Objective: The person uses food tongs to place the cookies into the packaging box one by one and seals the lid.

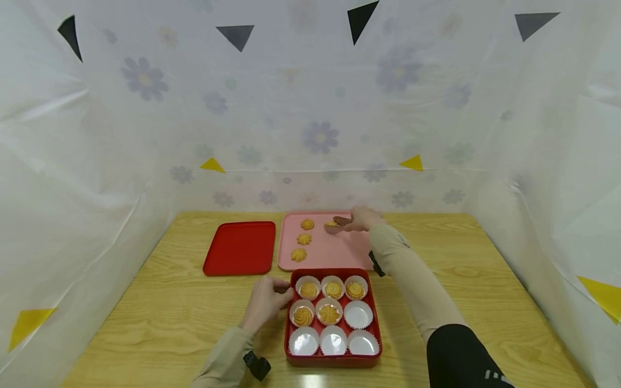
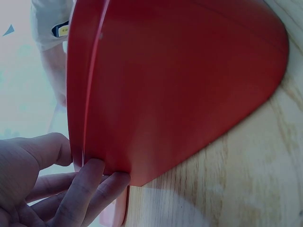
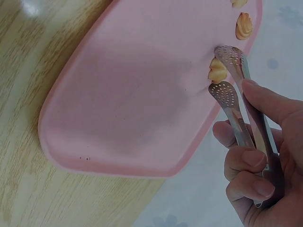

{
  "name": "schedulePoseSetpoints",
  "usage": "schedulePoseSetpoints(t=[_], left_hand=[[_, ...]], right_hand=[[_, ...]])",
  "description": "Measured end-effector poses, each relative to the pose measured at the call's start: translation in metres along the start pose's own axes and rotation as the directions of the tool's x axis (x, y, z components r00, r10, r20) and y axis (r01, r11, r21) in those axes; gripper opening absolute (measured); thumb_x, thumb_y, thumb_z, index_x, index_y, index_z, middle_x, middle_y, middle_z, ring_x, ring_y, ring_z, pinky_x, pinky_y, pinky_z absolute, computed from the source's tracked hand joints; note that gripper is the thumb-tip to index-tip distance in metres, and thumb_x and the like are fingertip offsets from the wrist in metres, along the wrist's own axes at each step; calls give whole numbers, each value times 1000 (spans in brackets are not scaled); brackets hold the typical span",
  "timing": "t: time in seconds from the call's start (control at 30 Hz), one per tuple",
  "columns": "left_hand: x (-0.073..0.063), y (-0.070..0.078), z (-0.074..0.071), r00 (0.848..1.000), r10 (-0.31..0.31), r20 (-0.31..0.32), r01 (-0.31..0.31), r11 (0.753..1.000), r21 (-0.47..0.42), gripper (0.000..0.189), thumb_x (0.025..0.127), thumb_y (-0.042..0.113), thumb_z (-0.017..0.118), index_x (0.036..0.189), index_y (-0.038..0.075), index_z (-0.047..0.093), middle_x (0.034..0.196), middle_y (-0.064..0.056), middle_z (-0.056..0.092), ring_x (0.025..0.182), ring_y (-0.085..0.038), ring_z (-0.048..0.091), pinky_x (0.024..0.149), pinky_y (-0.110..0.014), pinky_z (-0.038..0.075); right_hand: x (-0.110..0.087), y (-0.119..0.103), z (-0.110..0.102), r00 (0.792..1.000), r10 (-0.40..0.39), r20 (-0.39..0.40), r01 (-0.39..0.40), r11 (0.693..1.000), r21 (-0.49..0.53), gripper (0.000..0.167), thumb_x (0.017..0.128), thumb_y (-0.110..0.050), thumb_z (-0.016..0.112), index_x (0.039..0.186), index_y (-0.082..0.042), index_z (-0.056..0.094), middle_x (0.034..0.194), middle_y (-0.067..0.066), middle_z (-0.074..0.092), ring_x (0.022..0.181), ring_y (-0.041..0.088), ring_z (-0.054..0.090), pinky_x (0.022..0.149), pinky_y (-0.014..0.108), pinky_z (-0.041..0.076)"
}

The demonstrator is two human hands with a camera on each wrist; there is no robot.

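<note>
My right hand [image 1: 366, 219] grips metal tongs [image 3: 251, 113] with perforated ends. Over the far part of a pink tray [image 1: 335, 256], those ends lie on either side of a piped golden cookie [image 3: 217, 71]. Three more cookies form a row at the tray's left, among them a swirled cookie [image 1: 307, 224]. A red box [image 2: 175, 90] of white paper cups stands nearest to me. My left hand [image 1: 267, 302] holds its left side near the far corner, thumb at the rim and fingertips against the outer wall. Several cups hold one cookie each; an unfilled paper cup [image 1: 358, 314] sits at the right of the middle row.
A flat red tray [image 1: 240, 248] lies left of the pink one on the wooden table [image 1: 436, 258]. Behind the table hangs a flower-patterned white sheet [image 1: 291, 108], with similar sheeting at both sides. The red box stands directly in front of the pink tray.
</note>
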State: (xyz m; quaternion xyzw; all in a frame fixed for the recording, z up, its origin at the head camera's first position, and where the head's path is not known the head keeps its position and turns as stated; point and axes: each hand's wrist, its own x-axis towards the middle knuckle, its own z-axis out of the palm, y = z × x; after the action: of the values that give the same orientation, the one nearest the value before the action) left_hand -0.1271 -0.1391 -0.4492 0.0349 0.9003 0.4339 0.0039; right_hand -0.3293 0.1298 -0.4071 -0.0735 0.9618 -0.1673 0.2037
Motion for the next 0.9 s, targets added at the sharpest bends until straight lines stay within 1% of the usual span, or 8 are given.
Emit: schedulePoseSetpoints(t=[0.1, 0.3, 0.37, 0.57, 0.77, 0.9], left_hand=[[0, 0, 0, 1000, 4, -4, -4, 1000, 2, 17, 83, 8, 73, 95, -2, 79, 91, -13, 78, 78, -13, 64, 65, -24, 51], [0, 1, 0, 1000, 15, -16, -15, 1000, 14, 17, 82, 8, 74, 95, -1, 79, 94, -13, 79, 83, -16, 66, 68, -25, 52], [0, 0, 0, 1000, 15, -15, -15, 1000, 15, 17, 82, 8, 74, 95, -1, 79, 94, -13, 79, 83, -16, 67, 68, -25, 53], [1, 0, 0, 1000, 12, -11, -12, 1000, 6, 17, 82, 8, 73, 95, -1, 79, 93, -13, 78, 79, -14, 65, 66, -24, 52], [1, 1, 1, 1000, 14, -13, -14, 1000, 15, 16, 82, 7, 74, 95, -1, 79, 94, -13, 78, 81, -14, 65, 67, -25, 52], [1, 1, 0, 1000, 14, -19, -14, 1000, 21, 15, 82, 7, 74, 94, 0, 80, 93, -12, 79, 82, -15, 67, 68, -26, 53]], right_hand=[[1, -1, 2, 1000, 2, -7, -2, 1000, 8, 79, 60, -90, 66, 77, -14, 53, 67, 0, 46, 59, 14, 41, 54, 30, 37], [-1, -3, 3, 1000, -10, -24, 10, 1000, 0, 70, 71, -83, 65, 73, -15, 48, 65, 0, 47, 56, 14, 39, 52, 30, 37], [-2, -4, 3, 1000, -13, -27, 13, 1000, 1, 69, 72, -82, 65, 71, -15, 46, 62, -1, 43, 55, 13, 36, 51, 29, 35], [-2, -3, 3, 999, -23, -45, 23, 1000, -12, 71, 69, -84, 65, 66, -17, 43, 57, -4, 32, 52, 11, 30, 49, 27, 30], [-1, -2, 4, 998, -19, -54, 18, 999, -30, 71, 70, -84, 64, 66, -17, 41, 58, -4, 31, 53, 11, 30, 50, 27, 29], [-3, -2, 3, 998, -24, -57, 23, 999, -27, 73, 67, -87, 64, 69, -17, 44, 59, -3, 32, 54, 11, 31, 51, 28, 30]])
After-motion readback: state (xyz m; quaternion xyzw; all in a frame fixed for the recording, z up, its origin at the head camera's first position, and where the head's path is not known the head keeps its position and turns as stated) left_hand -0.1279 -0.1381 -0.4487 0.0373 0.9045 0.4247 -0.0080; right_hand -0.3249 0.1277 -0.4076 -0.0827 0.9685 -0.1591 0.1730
